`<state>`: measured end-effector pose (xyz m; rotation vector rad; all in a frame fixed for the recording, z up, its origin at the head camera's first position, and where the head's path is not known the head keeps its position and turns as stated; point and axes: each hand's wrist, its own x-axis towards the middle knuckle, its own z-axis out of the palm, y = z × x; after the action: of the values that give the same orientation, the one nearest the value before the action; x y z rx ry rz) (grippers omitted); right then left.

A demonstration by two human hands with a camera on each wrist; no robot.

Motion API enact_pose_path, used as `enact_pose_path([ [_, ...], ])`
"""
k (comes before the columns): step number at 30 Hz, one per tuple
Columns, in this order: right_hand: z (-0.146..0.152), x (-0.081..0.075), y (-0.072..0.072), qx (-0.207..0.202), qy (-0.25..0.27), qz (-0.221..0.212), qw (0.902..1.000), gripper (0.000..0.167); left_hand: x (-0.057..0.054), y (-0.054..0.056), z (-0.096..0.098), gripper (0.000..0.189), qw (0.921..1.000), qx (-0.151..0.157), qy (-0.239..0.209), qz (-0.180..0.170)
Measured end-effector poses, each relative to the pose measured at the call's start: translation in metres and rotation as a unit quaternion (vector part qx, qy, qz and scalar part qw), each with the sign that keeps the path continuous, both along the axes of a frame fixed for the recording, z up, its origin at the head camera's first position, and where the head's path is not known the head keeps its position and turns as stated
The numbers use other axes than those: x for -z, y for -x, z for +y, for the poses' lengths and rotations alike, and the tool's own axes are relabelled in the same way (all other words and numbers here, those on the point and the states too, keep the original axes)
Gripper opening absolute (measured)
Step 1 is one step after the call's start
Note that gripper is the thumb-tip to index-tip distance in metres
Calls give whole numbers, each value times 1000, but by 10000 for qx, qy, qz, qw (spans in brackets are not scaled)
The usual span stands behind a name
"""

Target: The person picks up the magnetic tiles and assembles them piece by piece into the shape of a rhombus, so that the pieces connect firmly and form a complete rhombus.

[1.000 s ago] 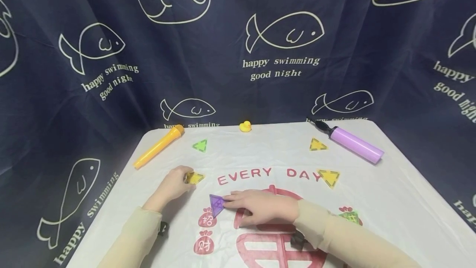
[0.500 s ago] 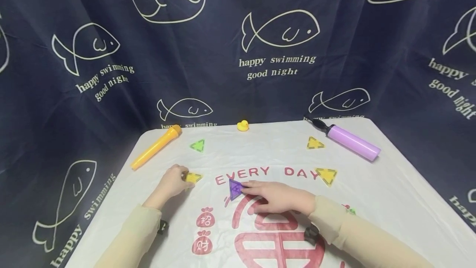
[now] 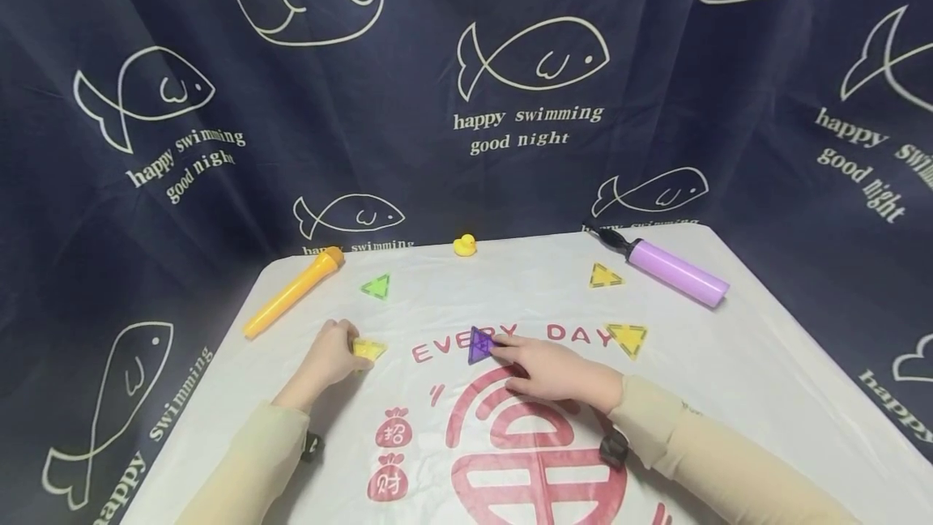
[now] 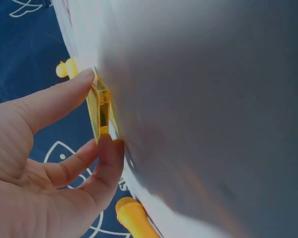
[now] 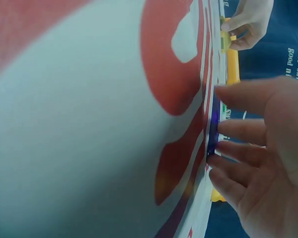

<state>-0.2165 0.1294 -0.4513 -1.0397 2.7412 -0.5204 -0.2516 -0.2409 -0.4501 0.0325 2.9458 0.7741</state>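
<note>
My left hand (image 3: 331,356) pinches a yellow see-through triangular magnetic tile (image 3: 368,349) between thumb and fingertips. Seen edge-on in the left wrist view, that yellow tile (image 4: 104,111) sits between the thumb above and the curled fingers below. Over the printed word EVERY lies a purple triangular magnetic tile (image 3: 481,344), its right corner touched by the fingertips of my right hand (image 3: 550,369). The right wrist view has these fingers nearly straight along the purple tile (image 5: 214,121). In the head view the right thumb appears below the tile, apart from it.
A green triangular tile (image 3: 377,287) lies behind the left hand. Two more yellow tiles, one farther back (image 3: 606,275) and one nearer (image 3: 628,338), lie to the right. An orange microphone-shaped toy (image 3: 294,292), a rubber duck (image 3: 464,245) and a purple hand pump (image 3: 676,272) stand along the back.
The right hand has moved the purple tile up and to the right, from beside the red pouch print onto the lettering. The left hand keeps its yellow tile in nearly the same place.
</note>
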Motion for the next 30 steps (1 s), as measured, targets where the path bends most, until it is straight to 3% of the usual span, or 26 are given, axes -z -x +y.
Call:
enact_pose_path([
  [6,-3,0,8,436,171,307,9984,35,3,2,3,58,9998,121,-107,138],
  [10,-6,3,15,595,383,445,9965,26,2,1,7,56,9994,16,-333,-12],
  [16,-10,8,23,880,711,341,9930,27,-3,1,14,48,9972,-358,-548,-372],
  [22,-16,8,26,1207,655,233,9903,31,5,5,12,51,9946,-471,-877,-303],
  [30,-21,9,32,1087,804,567,9892,31,4,5,19,47,9870,-702,-1364,-470],
])
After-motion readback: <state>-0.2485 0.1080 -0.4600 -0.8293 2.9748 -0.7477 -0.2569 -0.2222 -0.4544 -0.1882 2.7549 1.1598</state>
